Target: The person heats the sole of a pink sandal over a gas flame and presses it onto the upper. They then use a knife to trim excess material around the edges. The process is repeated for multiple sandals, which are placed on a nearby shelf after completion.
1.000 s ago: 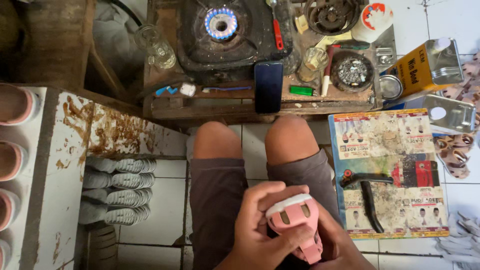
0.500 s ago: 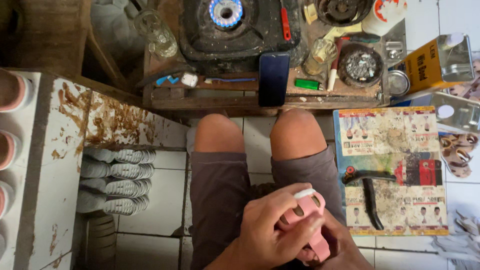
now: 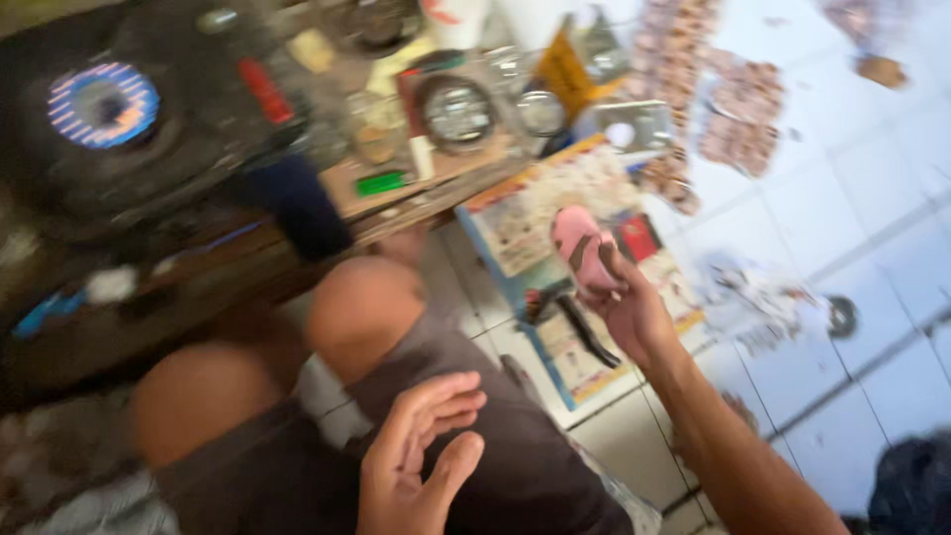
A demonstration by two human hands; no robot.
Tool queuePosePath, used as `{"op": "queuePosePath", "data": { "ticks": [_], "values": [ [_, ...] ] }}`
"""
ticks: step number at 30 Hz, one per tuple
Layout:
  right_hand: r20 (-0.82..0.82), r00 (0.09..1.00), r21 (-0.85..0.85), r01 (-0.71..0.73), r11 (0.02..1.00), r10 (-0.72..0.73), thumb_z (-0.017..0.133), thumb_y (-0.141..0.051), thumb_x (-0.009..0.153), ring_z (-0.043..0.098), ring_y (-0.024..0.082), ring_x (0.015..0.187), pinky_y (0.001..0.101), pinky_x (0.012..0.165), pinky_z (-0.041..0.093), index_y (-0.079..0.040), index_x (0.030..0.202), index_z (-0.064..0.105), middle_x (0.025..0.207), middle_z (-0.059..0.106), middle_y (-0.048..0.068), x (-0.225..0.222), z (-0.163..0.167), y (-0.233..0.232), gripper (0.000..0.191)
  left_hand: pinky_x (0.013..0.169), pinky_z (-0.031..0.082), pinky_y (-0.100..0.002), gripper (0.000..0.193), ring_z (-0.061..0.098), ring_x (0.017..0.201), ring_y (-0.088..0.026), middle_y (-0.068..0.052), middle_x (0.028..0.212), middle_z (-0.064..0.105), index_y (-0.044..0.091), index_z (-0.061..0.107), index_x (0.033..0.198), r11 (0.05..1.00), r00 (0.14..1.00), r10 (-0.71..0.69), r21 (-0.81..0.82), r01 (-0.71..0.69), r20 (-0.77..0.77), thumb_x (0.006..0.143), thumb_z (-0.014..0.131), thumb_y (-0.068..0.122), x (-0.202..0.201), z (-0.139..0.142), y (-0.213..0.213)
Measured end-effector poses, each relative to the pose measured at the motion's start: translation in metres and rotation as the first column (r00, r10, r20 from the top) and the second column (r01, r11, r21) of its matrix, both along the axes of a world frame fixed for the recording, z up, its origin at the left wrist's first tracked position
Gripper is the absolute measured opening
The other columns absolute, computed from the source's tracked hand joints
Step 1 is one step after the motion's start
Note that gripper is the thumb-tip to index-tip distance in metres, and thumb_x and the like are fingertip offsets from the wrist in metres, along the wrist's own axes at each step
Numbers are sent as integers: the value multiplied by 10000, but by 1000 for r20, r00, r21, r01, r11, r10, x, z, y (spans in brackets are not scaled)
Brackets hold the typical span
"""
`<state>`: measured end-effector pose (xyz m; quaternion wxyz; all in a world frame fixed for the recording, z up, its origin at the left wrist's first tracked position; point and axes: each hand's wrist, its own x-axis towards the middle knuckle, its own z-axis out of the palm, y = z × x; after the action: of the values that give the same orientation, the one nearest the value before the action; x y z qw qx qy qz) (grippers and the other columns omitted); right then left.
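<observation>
My left hand [image 3: 421, 456] hovers over my lap, palm open, fingers spread, holding nothing. Dark shorts [image 3: 495, 446] under it, both knees bare; right knee [image 3: 362, 307] sits close to the bench edge [image 3: 436, 193], so little room fwd on that side.

My right hand [image 3: 624, 302] is stretched out to the right over the floor, grip closed round the lower end of a small pink shoe piece [image 3: 584, 248], fingers wrapped, thumb on top. The pink piece is held up in the air, above the printed paper sheet [image 3: 525, 223] lying on the white tiled floor [image 3: 852, 198]. Beneath the hand, on the sheet, a dark long-handled tool [image 3: 575, 322], maybe pliers, too blurred to be sure. Open tile to the right & near side of my arm; a small round dark thing [image 3: 842, 317] lies on the tile there.

Farther off: low wooden bench crowded w/ stuff — a dark phone-like slab [image 3: 297, 203] leaning at its front edge, a green lighter-like item [image 3: 381, 182], a round tin [image 3: 458, 112], a stove w/ a lit blue burner ring [image 3: 102, 104] at far left. Beyond the sheet, a heap of small brownish-pink pieces [image 3: 738, 119] on the tile.

Whole view is motion-blurred; bench items hard to tell apart, top edge cuts them off.
</observation>
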<state>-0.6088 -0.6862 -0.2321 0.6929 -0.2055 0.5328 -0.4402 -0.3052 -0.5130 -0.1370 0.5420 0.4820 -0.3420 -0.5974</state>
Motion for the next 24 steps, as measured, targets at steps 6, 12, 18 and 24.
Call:
{"op": "queuePosePath", "data": {
  "ticks": [6, 12, 18, 24],
  "values": [
    [-270, 939, 130, 252, 959, -211, 663, -402, 896, 627, 263, 987, 454, 893, 552, -133, 1285, 606, 1139, 606, 56, -68, -39, -26, 476, 956, 562, -316, 395, 722, 1085, -175, -123, 1168, 756, -32, 632, 1265, 965, 971, -234, -111, 238, 45, 904, 747, 80, -52, -1, -56],
    [-703, 710, 126, 73, 989, 37, 701, -455, 888, 635, 239, 998, 395, 838, 530, -52, 1453, 567, 1247, 648, 123, -96, -41, -15, 707, 879, 577, -299, 344, 728, 1001, -159, -110, 1105, 750, -28, 623, 1234, 941, 940, -339, -14, 339, 37, 920, 719, 73, -81, -11, -86],
    [-880, 473, 6, -62, 998, 34, 833, -321, 677, 679, 254, 958, 376, 731, 558, -24, 1467, 477, 1299, 610, 212, -114, -27, -26, 916, 936, 565, -304, 347, 727, 1040, -178, -132, 1123, 754, -33, 617, 1254, 936, 936, -349, -35, 351, 47, 930, 702, 54, -80, -14, -77],
    [-961, 247, 51, -269, 962, 120, 808, -358, 799, 685, 273, 983, 378, 829, 551, 20, 1345, 606, 1179, 688, 241, -115, -42, -30, 694, 949, 568, -307, 338, 734, 1081, -180, -147, 1119, 761, -28, 615, 1256, 939, 940, -339, -41, 341, 48, 939, 694, 56, -84, -14, -78]
  ]
}}
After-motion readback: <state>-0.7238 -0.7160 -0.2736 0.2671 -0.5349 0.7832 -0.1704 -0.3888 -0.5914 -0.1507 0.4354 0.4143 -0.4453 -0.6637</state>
